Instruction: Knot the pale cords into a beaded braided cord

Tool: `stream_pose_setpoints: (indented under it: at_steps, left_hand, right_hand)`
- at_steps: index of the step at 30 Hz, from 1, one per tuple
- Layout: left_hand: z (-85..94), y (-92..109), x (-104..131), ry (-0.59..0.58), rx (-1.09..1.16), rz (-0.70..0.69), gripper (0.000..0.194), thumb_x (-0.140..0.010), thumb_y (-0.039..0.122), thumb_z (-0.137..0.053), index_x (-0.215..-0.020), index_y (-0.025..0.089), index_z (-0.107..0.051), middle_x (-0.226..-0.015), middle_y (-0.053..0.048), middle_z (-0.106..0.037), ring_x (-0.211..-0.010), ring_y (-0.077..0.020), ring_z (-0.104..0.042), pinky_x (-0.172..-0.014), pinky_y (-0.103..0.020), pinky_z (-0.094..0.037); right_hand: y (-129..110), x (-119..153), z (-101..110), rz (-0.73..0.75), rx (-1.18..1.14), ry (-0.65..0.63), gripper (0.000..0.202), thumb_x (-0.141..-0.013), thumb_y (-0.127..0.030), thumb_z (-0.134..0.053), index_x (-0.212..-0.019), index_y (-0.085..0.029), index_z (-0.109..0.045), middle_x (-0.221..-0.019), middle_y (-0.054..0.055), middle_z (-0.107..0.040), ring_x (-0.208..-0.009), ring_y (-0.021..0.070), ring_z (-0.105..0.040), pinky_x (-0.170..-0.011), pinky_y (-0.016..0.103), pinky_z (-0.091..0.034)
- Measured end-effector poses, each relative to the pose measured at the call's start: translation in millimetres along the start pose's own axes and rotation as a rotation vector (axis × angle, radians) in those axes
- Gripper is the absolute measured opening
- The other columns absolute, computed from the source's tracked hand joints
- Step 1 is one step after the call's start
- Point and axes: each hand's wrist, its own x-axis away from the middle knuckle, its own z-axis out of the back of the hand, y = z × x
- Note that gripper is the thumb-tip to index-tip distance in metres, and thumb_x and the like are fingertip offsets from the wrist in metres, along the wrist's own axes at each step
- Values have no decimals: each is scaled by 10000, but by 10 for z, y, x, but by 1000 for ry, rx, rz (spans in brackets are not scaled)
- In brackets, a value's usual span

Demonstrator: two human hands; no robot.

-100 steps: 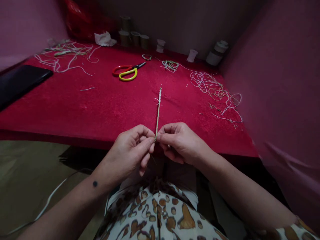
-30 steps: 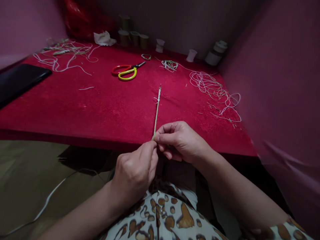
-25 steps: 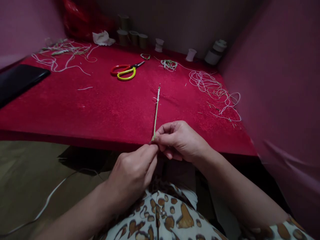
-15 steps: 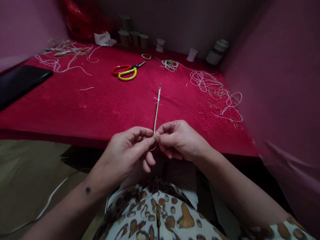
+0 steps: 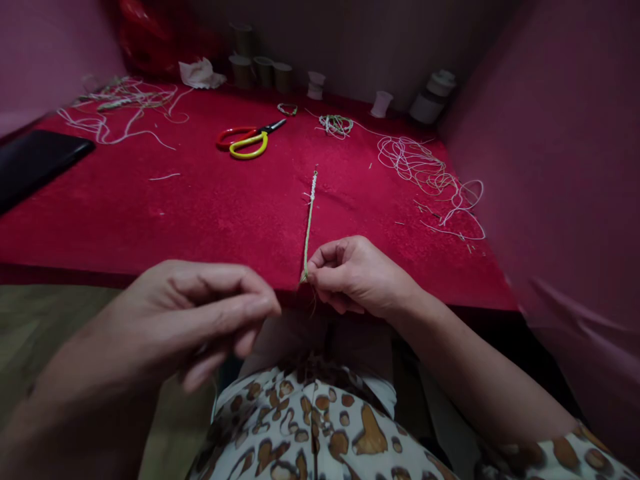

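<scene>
A thin green and white braided cord (image 5: 310,220) runs from a fastening on the red cloth down to the near edge of the table. My right hand (image 5: 350,273) pinches its lower end between thumb and fingers, and fine loose strands hang below the pinch. To the left, apart from the cord, my left hand (image 5: 215,313) is raised with thumb and forefinger pressed together. Whatever its fingertips hold is too thin or blurred to see.
Scissors (image 5: 247,141) with red and yellow handles lie beyond the cord. Tangled threads lie at left (image 5: 127,107) and right (image 5: 420,163). A dark flat object (image 5: 45,160) rests at far left. Thread spools (image 5: 273,73) and a white bottle (image 5: 433,97) stand along the back.
My left hand has left the cord's lower end and moved left and toward me, its fingers still pinched. My right hand keeps its hold. The view has shifted slightly.
</scene>
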Motion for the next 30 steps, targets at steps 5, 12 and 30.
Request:
stream_pose_setpoints:
  at_steps: [5,12,30]
  left_hand:
    - [-232,-109,-176,-97,164,-4,222,-775,301,-644,-951,185,-576,-497,13,-648,-354,-128,-564,-355,-200,-447]
    - [-381,-139,-261,-131,90,-90,126,-791,272,-623,-764,162,-568,-523,47,-589,-389,-66,-531,-427,-176,-440]
    - [-432,-115,-279,5,-201,-121,125,-762,261,-570,-654,201,-553,-429,83,-442,-318,-51,-369,-298,-153,-276]
  right_hand:
    - [-11,4,1,3,11,-2,46,-737,-147,-555,-692,-141,-559,-458,-60,-508,-307,29,-387,-279,140,-246]
    - [-14,36,-18,-10,105,13,109,-764,-169,-535,-658,-149,-549,-426,-57,-481,-297,37,-361,-291,157,-232]
    - [90,222,-180,276,803,360,116,-822,-165,-485,-765,-142,-583,-676,69,-620,-596,141,-547,-563,253,-371]
